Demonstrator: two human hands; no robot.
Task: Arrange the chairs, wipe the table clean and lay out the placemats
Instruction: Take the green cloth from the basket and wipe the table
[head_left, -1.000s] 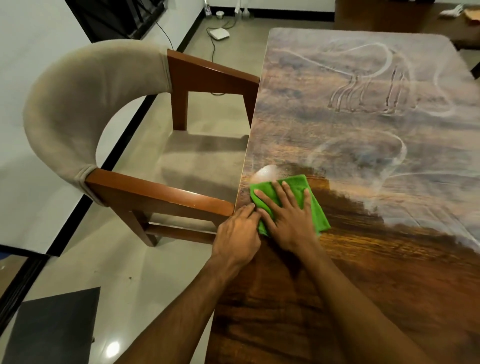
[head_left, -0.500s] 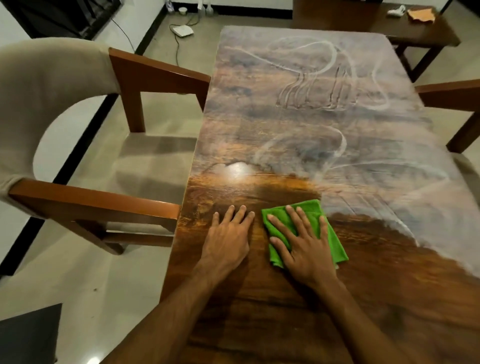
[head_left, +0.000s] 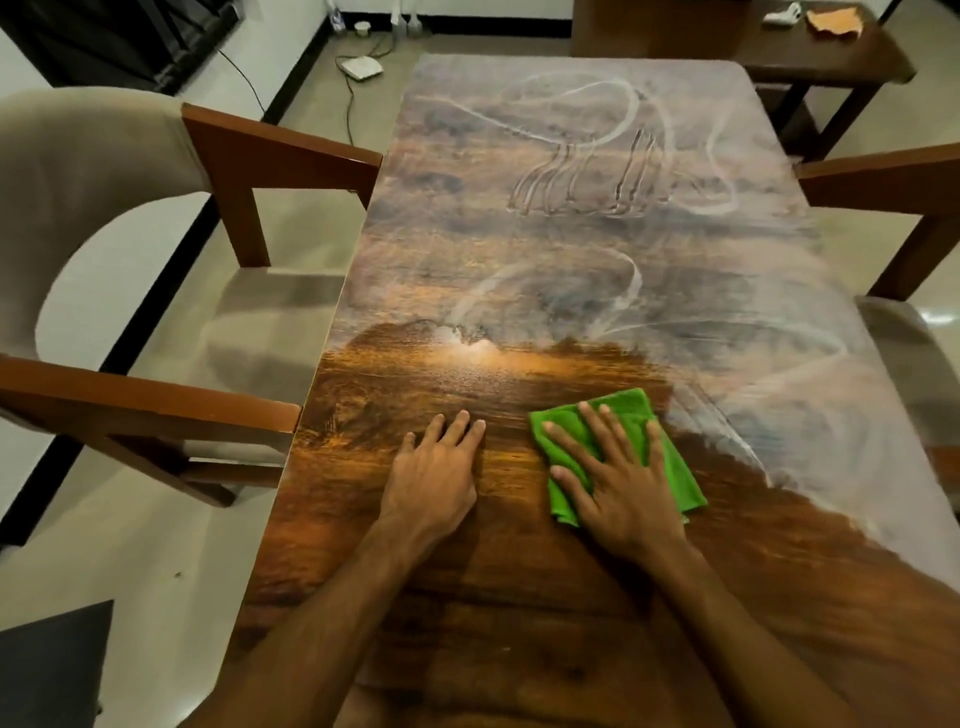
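A long wooden table (head_left: 519, 597) fills the view; its near part is dark and shiny, its far part is covered in a dull grey film with swirl marks (head_left: 587, 171). My right hand (head_left: 618, 483) lies flat with spread fingers on a folded green cloth (head_left: 680, 473), pressing it onto the table at the edge of the film. My left hand (head_left: 434, 473) rests flat on the bare wood to the left of the cloth, holding nothing. A beige-cushioned wooden chair (head_left: 249, 208) stands at the table's left side; another chair (head_left: 893, 182) shows at the right edge.
A dark side table (head_left: 826, 67) with an orange cloth (head_left: 834, 23) stands beyond the far right corner. A white device with cables (head_left: 361, 67) lies on the floor at the far left. A dark mat (head_left: 52, 670) is on the floor at bottom left.
My right hand has slid the green cloth to the right across the table, from the left edge toward the middle. My left hand moved off the table's corner onto the wood. The view shifted right.
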